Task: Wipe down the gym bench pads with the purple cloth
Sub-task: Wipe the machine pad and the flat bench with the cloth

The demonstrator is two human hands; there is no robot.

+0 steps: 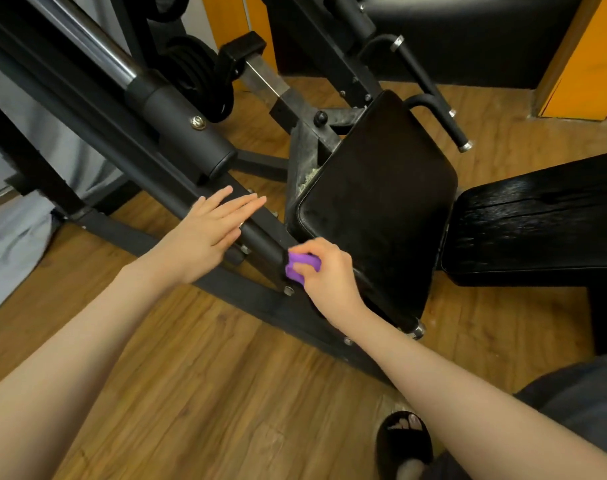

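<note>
Head view. Right hand (324, 271) curled round purple cloth (301, 266), cloth bunched small between thumb and fingers, pressed at near-left corner of tilted black pad (375, 202) where pad edge met slanted black frame bar (260, 237). Could not tell whether cloth touched pad vinyl or only bar. Left hand (210, 228) spread flat, fingers straight and close together, resting on same bar just up-slope of cloth, holding nothing. Second pad (537, 220), flat and ribbed, lay well beyond right hand on far side of tilted pad. Torn stuffing visible at tilted pad's far-left edge, ahead of left fingertips. Wood floor (191, 375) beneath both forearms; sandalled foot (404, 441) under right forearm.

Judged step: start of wipe on tilted pad, most of surface looking untouched, flat pad likewise. To do well: open cloth out from wad for wider contact, press with flat fingers, sweep in overlapping strokes away from wrist toward far end, then along edges. Left hand better kept braced on bar for balance. Torn edge best wiped lightly, to avoid snagging cloth on stuffing.
</note>
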